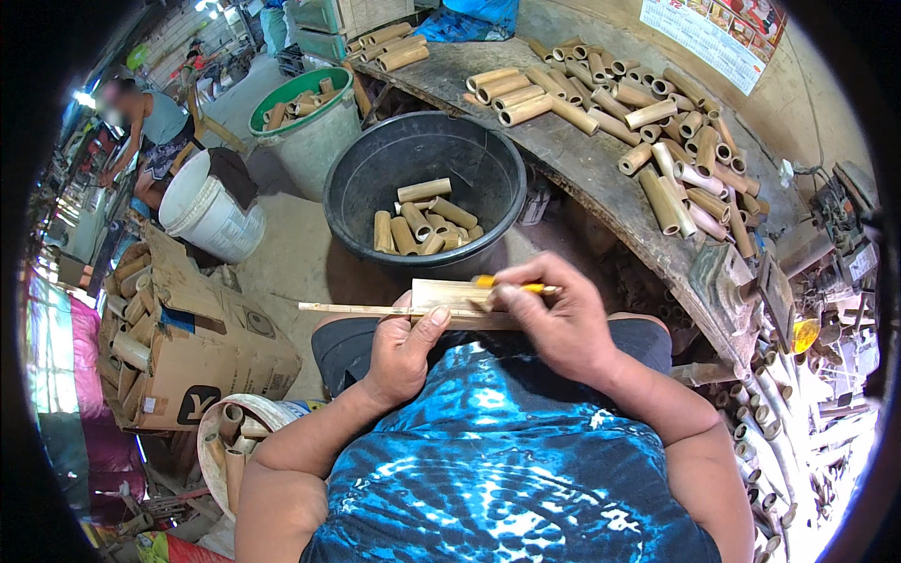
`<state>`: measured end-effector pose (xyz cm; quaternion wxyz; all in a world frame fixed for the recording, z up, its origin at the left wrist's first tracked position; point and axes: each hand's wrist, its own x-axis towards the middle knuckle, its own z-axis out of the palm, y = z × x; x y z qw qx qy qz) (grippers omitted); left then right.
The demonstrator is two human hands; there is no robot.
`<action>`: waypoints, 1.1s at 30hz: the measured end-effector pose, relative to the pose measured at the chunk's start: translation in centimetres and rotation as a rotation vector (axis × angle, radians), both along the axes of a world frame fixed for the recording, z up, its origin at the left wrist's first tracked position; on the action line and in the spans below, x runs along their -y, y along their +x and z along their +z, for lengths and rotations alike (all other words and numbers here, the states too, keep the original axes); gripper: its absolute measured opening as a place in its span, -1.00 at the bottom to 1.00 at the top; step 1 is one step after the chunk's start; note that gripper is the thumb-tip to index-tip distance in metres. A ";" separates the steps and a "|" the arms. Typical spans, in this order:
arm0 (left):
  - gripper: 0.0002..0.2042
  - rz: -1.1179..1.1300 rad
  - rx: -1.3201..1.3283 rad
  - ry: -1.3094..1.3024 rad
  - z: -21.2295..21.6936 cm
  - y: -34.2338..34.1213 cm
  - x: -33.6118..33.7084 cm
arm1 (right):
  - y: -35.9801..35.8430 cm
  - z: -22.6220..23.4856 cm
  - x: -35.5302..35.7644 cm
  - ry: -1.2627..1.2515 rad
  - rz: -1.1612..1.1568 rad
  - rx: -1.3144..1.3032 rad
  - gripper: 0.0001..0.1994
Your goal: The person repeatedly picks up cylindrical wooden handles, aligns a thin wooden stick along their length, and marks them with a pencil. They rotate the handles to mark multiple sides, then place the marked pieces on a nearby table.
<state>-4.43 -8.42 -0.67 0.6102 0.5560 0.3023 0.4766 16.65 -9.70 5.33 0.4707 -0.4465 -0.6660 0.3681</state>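
Note:
Over my lap, my left hand [404, 352] grips a pale bamboo piece [441, 293] lying crosswise. Its thumb also presses a long thin bamboo strip [347, 308] along the piece's near side, and the strip's end juts out to the left. In the fingers of my right hand [568, 324] is a slim yellow pencil [537, 287], held just above the bamboo's right part. My right fingers hide the pencil's tip and that end of the bamboo. Just beyond my hands stands a black basin [349, 178] with several cut bamboo tubes [424, 190] inside.
A long bench [450, 77] on the right carries many bamboo tubes [648, 114]; a metal vise [718, 272] sits at its near end. Leftward are a green-rimmed bin [324, 150], a white bucket [221, 235] and a cardboard box [221, 347] of tubes. Another person [160, 117] is at far left.

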 end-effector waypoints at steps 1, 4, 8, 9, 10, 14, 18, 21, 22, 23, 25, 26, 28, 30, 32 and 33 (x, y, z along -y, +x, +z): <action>-0.76 0.000 0.005 -0.015 -0.2 -0.1 -0.1 | 0.6 0.0 0.1 0.001 -0.001 -0.115 -0.86; -0.80 0.051 0.058 -0.025 -0.7 -0.1 -0.3 | 3.0 -0.5 -0.3 0.026 -0.253 -0.126 -0.82; -0.81 0.110 0.102 0.002 -1.1 -0.1 -0.6 | 5.0 -1.7 0.2 -0.134 -0.287 -0.141 -0.69; -0.81 0.119 0.108 0.008 -1.2 0.0 -0.6 | 5.2 -2.0 0.5 -0.200 -0.268 -0.178 -0.65; -0.80 0.118 0.127 0.014 -1.3 0.1 -0.7 | 5.3 -2.2 0.4 -0.187 -0.260 -0.180 -0.56; -0.75 0.125 0.132 0.041 -1.4 0.3 -0.4 | 5.3 -2.3 0.5 -0.232 -0.200 -0.403 -0.49; -0.72 0.133 0.104 0.103 -1.5 0.3 -0.5 | 5.1 -2.1 0.7 -0.284 -0.202 -0.383 -0.59; -0.72 0.152 0.032 0.228 -1.3 0.3 -0.6 | 5.0 -2.3 0.7 -0.316 -0.226 -0.483 -0.65; -0.72 0.159 -0.010 0.291 -1.2 0.3 -0.7 | 5.0 -2.4 0.8 -0.306 -0.207 -0.535 -0.69; -0.71 0.145 -0.041 0.327 -1.0 0.2 -0.8 | 5.1 -2.5 0.7 -0.312 -0.223 -0.537 -0.69; -0.71 0.116 -0.090 0.394 -0.6 -0.1 -0.9 | 5.2 -2.7 0.5 -0.293 -0.205 -0.556 -0.70; -0.71 0.116 -0.076 0.348 -0.4 0.1 -0.9 | 5.2 -2.9 0.4 -0.278 -0.218 -0.551 -0.72; -0.70 0.109 -0.017 0.233 -0.3 0.5 -0.8 | 5.4 -3.2 0.5 -0.200 -0.198 -0.538 -0.75; -0.70 0.070 0.097 0.042 -0.1 0.7 -0.9 | 5.4 -3.5 0.6 -0.126 -0.192 -0.535 -0.77; -0.70 0.025 0.168 -0.041 -0.1 0.8 -1.1 | 5.3 -3.9 0.8 -0.053 -0.194 -0.548 -0.79; -0.70 0.025 0.176 -0.033 -0.2 0.8 -1.3 | 5.3 -4.0 0.8 -0.022 -0.198 -0.547 -0.80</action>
